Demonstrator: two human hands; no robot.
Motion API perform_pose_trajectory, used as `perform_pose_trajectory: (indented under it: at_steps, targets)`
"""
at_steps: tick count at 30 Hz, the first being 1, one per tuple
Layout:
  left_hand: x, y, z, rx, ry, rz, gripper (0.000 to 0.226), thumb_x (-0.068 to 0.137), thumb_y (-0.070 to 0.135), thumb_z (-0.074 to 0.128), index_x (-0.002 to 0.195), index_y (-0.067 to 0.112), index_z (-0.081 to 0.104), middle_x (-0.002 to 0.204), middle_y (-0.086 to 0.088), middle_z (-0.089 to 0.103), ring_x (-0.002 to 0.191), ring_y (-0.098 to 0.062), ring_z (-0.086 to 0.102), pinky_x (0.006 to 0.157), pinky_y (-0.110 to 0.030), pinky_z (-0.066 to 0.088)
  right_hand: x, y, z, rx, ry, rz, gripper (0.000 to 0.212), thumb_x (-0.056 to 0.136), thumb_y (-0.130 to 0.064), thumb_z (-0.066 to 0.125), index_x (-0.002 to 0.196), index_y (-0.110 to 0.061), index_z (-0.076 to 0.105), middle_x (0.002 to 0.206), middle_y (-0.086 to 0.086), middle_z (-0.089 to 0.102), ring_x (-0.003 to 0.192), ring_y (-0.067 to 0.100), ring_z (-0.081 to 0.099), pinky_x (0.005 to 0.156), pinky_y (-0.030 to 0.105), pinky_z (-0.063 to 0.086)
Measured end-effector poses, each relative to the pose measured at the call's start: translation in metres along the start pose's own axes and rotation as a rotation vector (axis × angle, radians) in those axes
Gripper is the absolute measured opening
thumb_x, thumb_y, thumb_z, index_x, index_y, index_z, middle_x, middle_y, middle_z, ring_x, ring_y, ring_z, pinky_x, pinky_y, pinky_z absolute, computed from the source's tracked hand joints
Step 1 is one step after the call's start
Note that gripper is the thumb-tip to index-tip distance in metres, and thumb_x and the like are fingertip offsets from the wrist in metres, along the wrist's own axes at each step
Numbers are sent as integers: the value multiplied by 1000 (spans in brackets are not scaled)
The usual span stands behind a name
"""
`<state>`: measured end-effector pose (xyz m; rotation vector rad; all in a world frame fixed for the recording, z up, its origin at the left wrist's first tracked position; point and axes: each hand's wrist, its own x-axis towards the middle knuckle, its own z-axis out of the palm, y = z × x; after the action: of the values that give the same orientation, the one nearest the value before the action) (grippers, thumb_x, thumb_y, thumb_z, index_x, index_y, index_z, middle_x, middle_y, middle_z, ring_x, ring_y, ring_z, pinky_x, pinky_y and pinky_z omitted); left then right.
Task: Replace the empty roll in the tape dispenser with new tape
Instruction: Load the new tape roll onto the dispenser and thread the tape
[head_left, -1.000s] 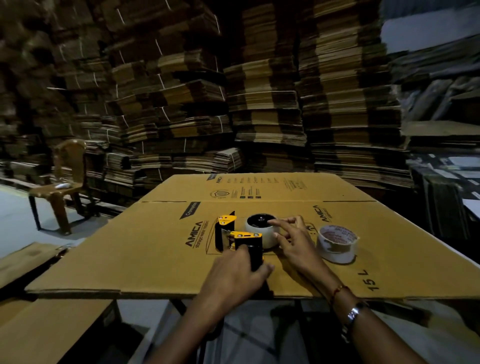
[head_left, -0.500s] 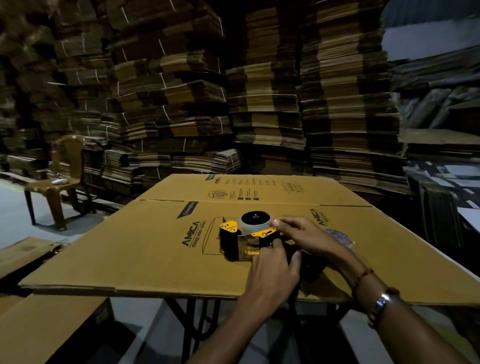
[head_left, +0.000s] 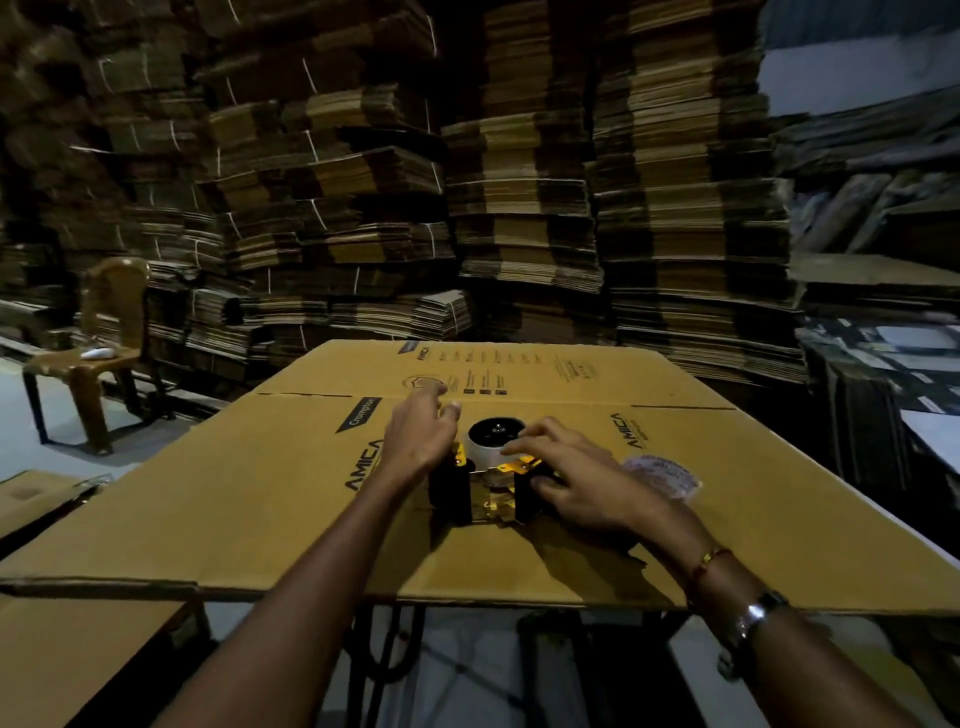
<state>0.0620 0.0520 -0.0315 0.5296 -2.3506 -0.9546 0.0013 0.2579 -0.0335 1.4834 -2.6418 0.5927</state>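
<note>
The black and yellow tape dispenser (head_left: 485, 501) lies on the flattened cardboard sheet (head_left: 260, 509) at the centre. A white roll with a black hub (head_left: 493, 441) sits on its far end. My right hand (head_left: 576, 480) holds the dispenser's right side, fingers on the yellow plate and thumb on the black part. My left hand (head_left: 421, 441) reaches over the dispenser's left side, fingers spread just left of the roll and closed on nothing. A second tape roll (head_left: 662, 475) lies to the right, partly hidden behind my right hand.
Tall stacks of flat cardboard (head_left: 519, 182) rise behind the sheet. A brown plastic chair (head_left: 98, 353) stands at the far left with a small white object on its seat. More cardboard (head_left: 78, 660) lies low at the near left, and shelves (head_left: 883, 364) stand at the right.
My left hand has left the dispenser's handle and moved forward to the left of the roll. My right hand has shifted onto the dispenser's right side. The camera has come closer.
</note>
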Motion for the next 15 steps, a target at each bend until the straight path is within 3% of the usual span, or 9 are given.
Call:
perform_pose_trajectory:
  at_steps: [2,4,7,12,15]
  targets:
    - [8,-3,5,-126,-167,-88,47,104,33,44,148,16,42,145,-13,51,124,-31,54,105,-48,47,0,-8,4,-65,-13,-18,54,96,-20,55,144,-40,41,146,-12,37,130,13,35,110,37,36]
    - [6,-2,11,-158,-238,-109,44,105,29,42,146,13,45,144,-14,52,123,-30,55,103,-47,49,1,-14,11,-102,-10,-34,57,95,-23,56,146,-42,36,144,-10,41,130,14,31,109,40,36]
    - [5,-4,19,-163,-198,-95,33,105,21,40,129,10,60,130,-14,62,114,-27,60,101,-46,50,3,-13,20,-138,15,-66,56,95,-21,56,143,-41,36,138,-9,43,129,16,30,105,40,40]
    - [5,-10,21,-148,-135,-86,32,103,12,41,124,7,65,123,-12,66,101,-20,59,90,-34,51,13,-4,16,-53,-62,-52,49,96,-16,57,137,-41,45,131,-10,45,122,12,32,101,35,37]
    - [4,-12,25,-123,-83,-96,32,102,11,41,120,7,67,119,-10,67,100,-22,61,85,-33,50,14,2,11,-14,-96,-87,45,96,-11,56,120,-48,51,125,-12,46,116,10,33,96,33,36]
